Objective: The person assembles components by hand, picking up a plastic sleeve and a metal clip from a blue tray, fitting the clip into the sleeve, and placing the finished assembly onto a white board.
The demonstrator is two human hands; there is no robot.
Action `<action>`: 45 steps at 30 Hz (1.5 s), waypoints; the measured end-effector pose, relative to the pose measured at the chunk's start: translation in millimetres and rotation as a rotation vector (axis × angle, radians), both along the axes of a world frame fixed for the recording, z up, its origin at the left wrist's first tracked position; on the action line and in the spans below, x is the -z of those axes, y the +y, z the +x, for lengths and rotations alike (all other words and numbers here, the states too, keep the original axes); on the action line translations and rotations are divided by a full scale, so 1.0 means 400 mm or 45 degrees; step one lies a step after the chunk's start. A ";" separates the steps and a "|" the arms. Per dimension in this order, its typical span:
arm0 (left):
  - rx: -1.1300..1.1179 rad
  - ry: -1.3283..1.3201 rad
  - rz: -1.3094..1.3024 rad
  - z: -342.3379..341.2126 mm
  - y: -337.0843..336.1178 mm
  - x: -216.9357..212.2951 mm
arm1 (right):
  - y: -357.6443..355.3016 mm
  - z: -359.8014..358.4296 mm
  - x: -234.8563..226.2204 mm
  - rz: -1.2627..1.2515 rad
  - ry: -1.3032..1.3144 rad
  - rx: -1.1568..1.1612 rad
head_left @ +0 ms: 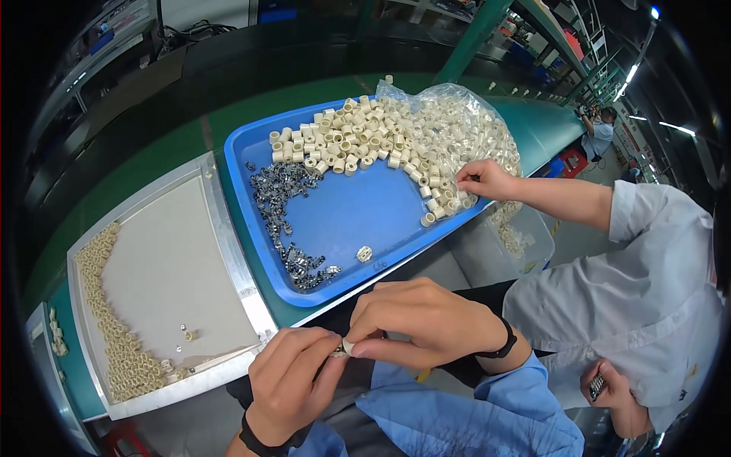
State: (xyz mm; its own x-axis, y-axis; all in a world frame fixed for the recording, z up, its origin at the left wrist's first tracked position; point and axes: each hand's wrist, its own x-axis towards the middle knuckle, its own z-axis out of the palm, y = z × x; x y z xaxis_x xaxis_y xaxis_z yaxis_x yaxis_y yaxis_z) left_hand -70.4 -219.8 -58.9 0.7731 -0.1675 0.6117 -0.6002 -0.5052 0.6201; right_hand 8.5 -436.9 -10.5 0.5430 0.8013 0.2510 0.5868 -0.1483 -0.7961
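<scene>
My left hand (288, 377) and my right hand (430, 324) meet in front of the blue tray, fingers closed in pinches. Between their fingertips is a small cream plastic part (348, 346), mostly covered by the fingers; something dark shows beside it. Beyond my hands, the blue tray (358, 209) holds many cream plastic sleeves (343, 137) along its far side. Small metal clips (278, 198) are heaped along its left side. A cream piece (364, 254) lies alone near the tray's front edge.
A metal-framed board (175, 259) on the left carries rows of cream parts (114, 320) and a few loose pieces. A clear bag (457, 114) of sleeves rests over the tray's right end. A co-worker's hand (483, 180) reaches there; their other hand (605, 388) holds metal clips.
</scene>
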 end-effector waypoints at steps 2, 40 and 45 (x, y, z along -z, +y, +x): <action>-0.007 0.001 -0.009 -0.010 0.003 -0.006 | 0.009 -0.011 -0.004 0.027 -0.131 0.010; 0.069 0.547 -0.256 0.249 -0.003 -0.027 | 0.041 0.137 0.056 0.271 0.241 0.515; 0.127 0.657 -0.344 0.379 0.004 -0.025 | -0.003 0.174 0.087 0.246 0.203 0.667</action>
State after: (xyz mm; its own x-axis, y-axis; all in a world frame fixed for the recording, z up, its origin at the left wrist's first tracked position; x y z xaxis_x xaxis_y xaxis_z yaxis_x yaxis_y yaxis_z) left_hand 81.0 -218.3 -48.9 0.9706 -0.1452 0.1921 -0.2234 -0.2451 0.9434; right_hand 78.2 -438.0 -45.4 0.8977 0.3637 0.2486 0.3451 -0.2299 -0.9100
